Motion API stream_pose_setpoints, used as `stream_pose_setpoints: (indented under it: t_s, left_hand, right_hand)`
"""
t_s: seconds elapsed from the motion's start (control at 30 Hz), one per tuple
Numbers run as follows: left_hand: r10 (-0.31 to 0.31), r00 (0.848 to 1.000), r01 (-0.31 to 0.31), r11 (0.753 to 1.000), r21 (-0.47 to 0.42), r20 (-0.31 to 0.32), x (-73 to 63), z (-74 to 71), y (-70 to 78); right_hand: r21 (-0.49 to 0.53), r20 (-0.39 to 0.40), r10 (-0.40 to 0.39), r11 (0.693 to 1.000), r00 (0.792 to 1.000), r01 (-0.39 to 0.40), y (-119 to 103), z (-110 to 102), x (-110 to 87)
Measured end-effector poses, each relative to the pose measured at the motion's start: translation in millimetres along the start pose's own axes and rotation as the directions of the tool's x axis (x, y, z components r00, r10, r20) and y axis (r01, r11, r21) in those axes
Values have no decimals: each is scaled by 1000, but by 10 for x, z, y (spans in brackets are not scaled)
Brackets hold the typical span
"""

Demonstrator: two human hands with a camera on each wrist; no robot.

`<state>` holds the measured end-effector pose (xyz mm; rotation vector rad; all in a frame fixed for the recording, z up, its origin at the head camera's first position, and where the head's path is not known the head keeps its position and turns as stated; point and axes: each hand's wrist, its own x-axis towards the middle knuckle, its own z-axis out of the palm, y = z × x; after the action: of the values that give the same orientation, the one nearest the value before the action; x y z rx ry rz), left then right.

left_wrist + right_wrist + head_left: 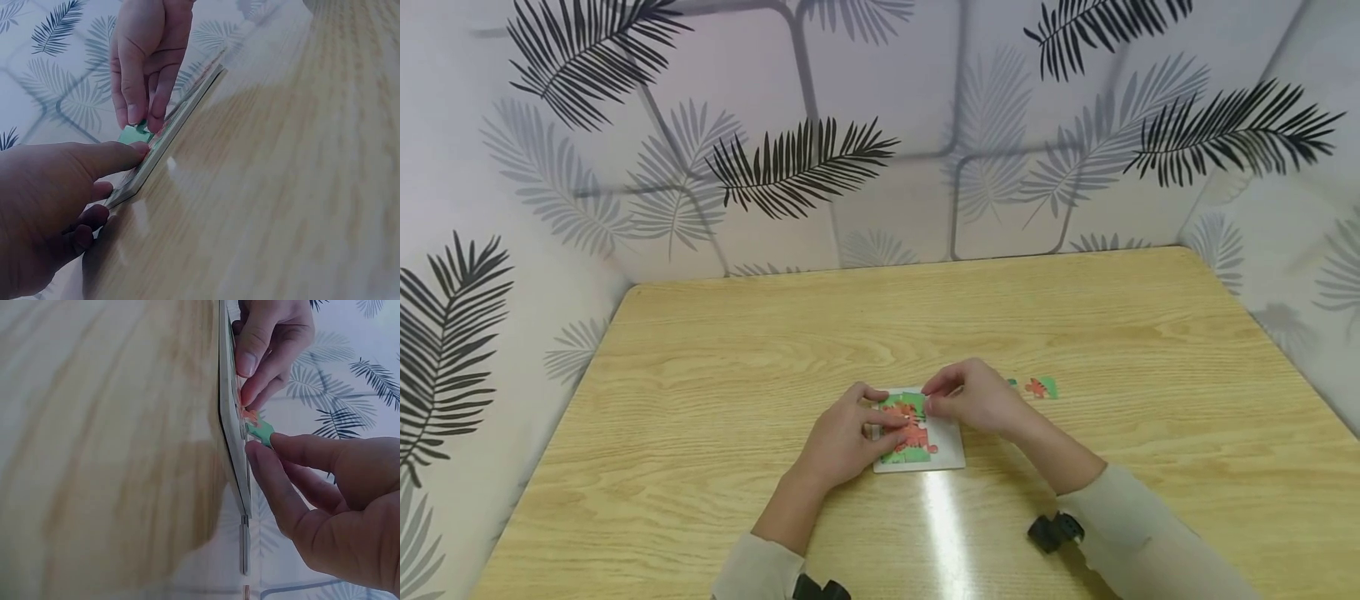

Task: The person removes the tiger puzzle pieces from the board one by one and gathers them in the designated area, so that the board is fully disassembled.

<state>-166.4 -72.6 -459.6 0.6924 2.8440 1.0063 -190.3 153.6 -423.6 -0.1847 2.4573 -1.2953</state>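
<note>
A small square jigsaw puzzle board [952, 450] with a pale rim lies on the table, partly filled with green and red-orange pieces on its left and middle. My left hand [844, 433] rests over its left side, the fingers spread and the tips touching the laid pieces. At the board's upper right, my right hand [981, 398] pinches a puzzle piece [261, 432] between thumb and fingers. This piece is green with a bit of orange, and stands tilted at the board's surface in the right wrist view. In the head view the fingertips mostly hide it.
Just right of my right hand lies a loose green and orange piece [1042, 387], with another piece [1012, 382] partly hidden by the hand. The wood-grain table [700, 375] runs back to a leaf-patterned wall covering [895, 208]. Light glares off the table before the board.
</note>
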Motion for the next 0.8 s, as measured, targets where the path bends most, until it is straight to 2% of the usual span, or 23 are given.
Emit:
stream_pose_setpoints:
  t_s: [0.4,0.8]
  left_hand:
    - [13,1000,-13,1000,10,-7,17,-4,-24]
    - [10,1000,-10,1000,-8,2,-1,-9,-26]
  right_hand:
    - [8,-18,-16,1000,1000,16,32,-43,-6]
    - [149,-3,-17,989,1000,17,130,-83,-87]
